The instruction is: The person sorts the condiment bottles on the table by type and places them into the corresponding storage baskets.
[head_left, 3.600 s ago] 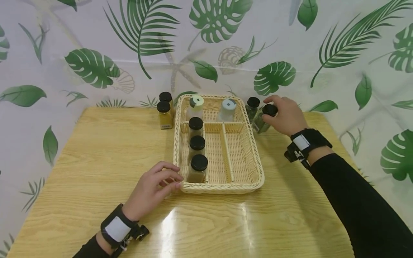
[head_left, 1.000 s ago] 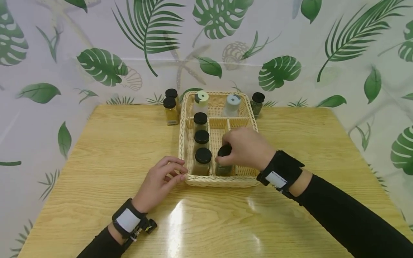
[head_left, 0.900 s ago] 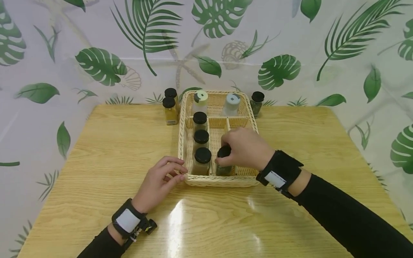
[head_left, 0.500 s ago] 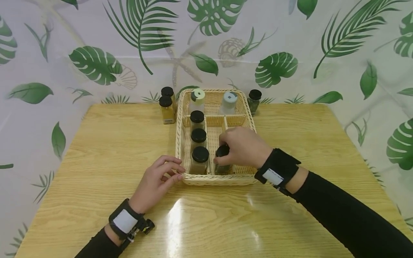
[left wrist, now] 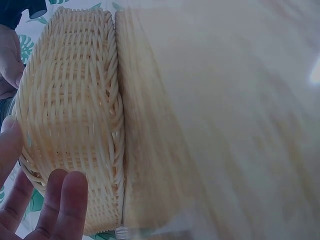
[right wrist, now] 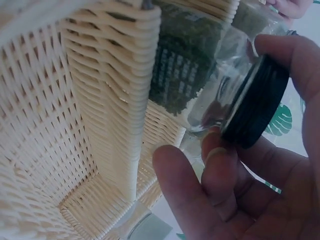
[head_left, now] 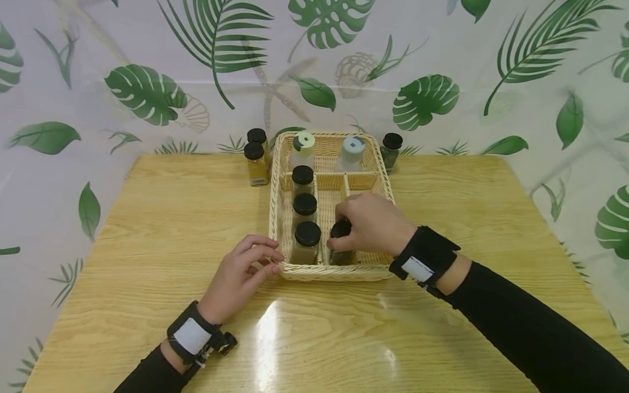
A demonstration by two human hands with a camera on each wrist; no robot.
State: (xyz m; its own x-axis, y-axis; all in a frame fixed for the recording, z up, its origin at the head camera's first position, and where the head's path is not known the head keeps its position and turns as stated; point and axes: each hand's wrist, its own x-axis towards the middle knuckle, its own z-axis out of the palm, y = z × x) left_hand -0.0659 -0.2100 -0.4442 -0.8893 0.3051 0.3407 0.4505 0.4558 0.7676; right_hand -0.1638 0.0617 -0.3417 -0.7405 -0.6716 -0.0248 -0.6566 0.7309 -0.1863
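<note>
My right hand (head_left: pixel 371 224) holds a glass spice jar (right wrist: pixel 187 60) of dried green herbs by its black lid (right wrist: pixel 257 102), thumb and fingertips at the lid's edge. The jar stands at the near end of the middle compartment of a wicker basket (head_left: pixel 339 271). My left hand (head_left: pixel 241 275) rests its relaxed fingertips at the basket's near left corner; the left wrist view shows the fingers (left wrist: pixel 74 200) against the woven wall. A row of three black-lidded jars (head_left: pixel 304 204) fills the left compartment, just left of the held jar.
In the basket's back section stand a bottle with a pale green cap (head_left: pixel 304 141) and one with a light blue cap (head_left: pixel 352 146). Two yellow spice jars (head_left: pixel 257 170) are left of the basket. Another green herb jar (head_left: pixel 390 153) stands beside its back right corner. A divider (right wrist: pixel 112 90) edges the compartment.
Since the earliest frame, my right hand has carried the herb jar from right of the basket into the middle compartment. Over the last second both hands stay almost still.
</note>
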